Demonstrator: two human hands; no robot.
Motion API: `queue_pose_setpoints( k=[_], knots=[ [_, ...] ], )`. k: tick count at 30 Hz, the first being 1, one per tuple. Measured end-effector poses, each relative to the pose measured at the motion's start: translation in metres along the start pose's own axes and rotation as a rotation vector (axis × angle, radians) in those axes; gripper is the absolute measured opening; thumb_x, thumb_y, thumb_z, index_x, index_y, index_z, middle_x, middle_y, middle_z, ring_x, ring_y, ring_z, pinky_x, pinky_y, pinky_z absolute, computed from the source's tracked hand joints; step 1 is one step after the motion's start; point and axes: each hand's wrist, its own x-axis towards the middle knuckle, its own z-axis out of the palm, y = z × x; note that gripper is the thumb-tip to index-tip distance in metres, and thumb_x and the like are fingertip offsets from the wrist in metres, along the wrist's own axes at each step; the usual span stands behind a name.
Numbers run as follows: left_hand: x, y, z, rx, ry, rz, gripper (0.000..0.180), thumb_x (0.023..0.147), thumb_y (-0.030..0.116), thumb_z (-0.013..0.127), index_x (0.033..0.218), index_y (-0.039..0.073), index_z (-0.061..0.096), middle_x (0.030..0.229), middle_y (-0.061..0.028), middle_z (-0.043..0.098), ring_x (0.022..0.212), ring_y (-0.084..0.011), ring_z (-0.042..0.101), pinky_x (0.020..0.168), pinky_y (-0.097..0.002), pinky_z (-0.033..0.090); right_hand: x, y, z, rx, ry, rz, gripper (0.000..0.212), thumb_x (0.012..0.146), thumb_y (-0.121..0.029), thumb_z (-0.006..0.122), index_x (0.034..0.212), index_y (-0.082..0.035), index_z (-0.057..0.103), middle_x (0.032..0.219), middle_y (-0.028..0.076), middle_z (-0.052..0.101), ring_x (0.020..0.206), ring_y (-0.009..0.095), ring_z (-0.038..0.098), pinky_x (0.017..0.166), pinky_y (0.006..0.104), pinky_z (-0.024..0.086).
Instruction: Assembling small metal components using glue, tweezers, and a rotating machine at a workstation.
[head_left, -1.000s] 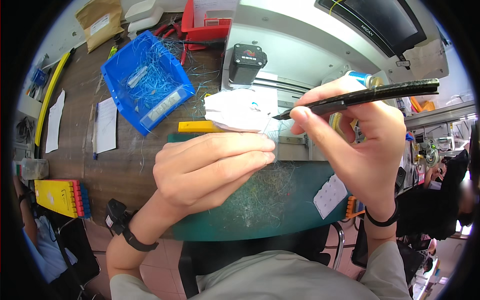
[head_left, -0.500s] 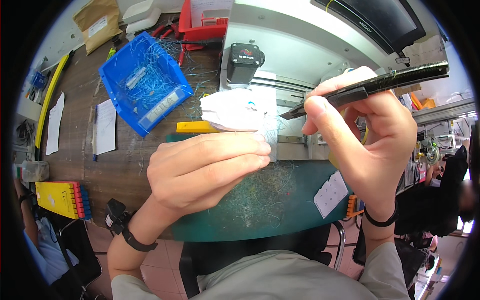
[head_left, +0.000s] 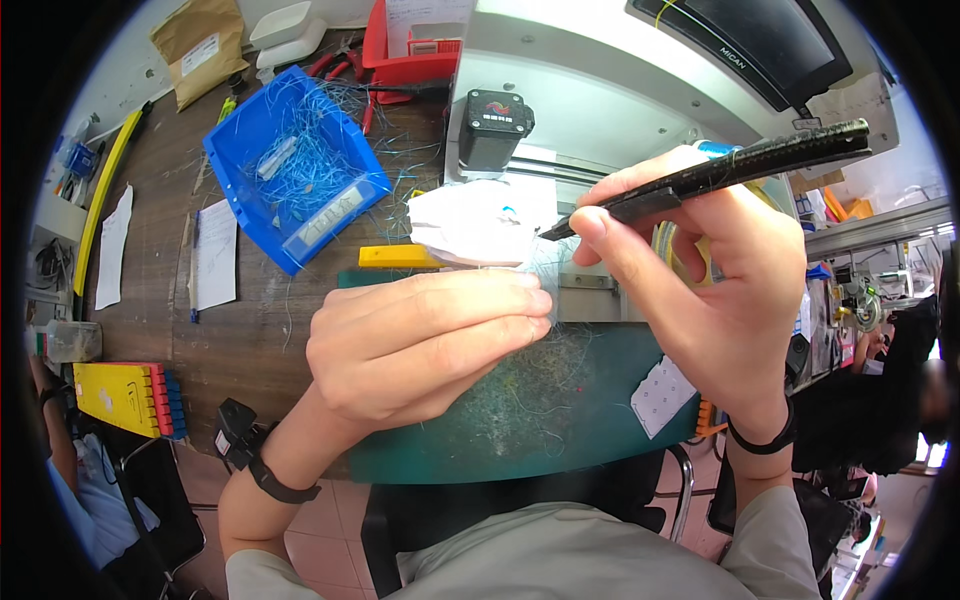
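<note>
The person (head_left: 570, 550) has one left hand (head_left: 420, 345) and one right hand (head_left: 725, 280), each with one black wristband (head_left: 285, 487); there is one slender black tool (head_left: 740, 172), one blue bin (head_left: 253, 200), one red bin (head_left: 395, 68), one brown bag (head_left: 195, 68), one green mat (head_left: 420, 458), and two white sheets (head_left: 217, 260) left of the blue bin

Grey shirt (head_left: 560, 555), short sleeves (head_left: 775, 535); black wristbands (head_left: 282, 487), left with boxy device (head_left: 237, 435).

Workshop; green mat (head_left: 455, 450), blue parts bin (head_left: 236, 182), red-handled tools (head_left: 322, 66)
</note>
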Motion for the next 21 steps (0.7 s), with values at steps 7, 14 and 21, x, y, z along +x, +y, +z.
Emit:
queue_pose_setpoints(
  k=[7,14,21],
  knots=[
    [0.000,-0.001,-0.008,-0.018,-0.079,0.024,0.023,0.081,-0.002,0.086,0.102,0.001,0.077,0.102,-0.0137,0.081,0.094,-0.0276,0.081,0.079,-0.0344,0.067,0.001,-0.003,-0.007,0.074,-0.038,0.090,0.008,0.095,0.003,0.075,0.102,0.000,0.073,0.089,0.004,0.074,0.070,0.006,0.066,0.057,0.0203,0.042],
    [0.006,0.002,-0.036,0.199,0.056,0.011,0.027,0.082,-0.003,0.082,0.106,0.008,0.082,0.102,-0.0098,0.082,0.088,-0.0233,0.080,0.078,-0.0310,0.065,-0.006,-0.020,-0.030,0.354,-0.015,0.270,0.008,0.097,0.005,0.067,0.104,0.003,0.065,0.094,0.008,0.065,0.072,0.013,0.066,0.067,0.0249,0.051],
    [0.055,-0.058,-0.140,0.879,0.100,-0.509,0.044,0.096,0.009,0.073,0.141,0.009,0.070,0.144,-0.0158,0.060,0.109,-0.0258,0.071,0.095,-0.0378,0.057,-0.057,-0.027,-0.068,0.387,0.074,0.146,0.011,0.094,-0.006,0.072,0.101,0.001,0.067,0.081,0.007,0.066,0.068,0.013,0.057,0.065,0.0266,0.042]
  ],
)
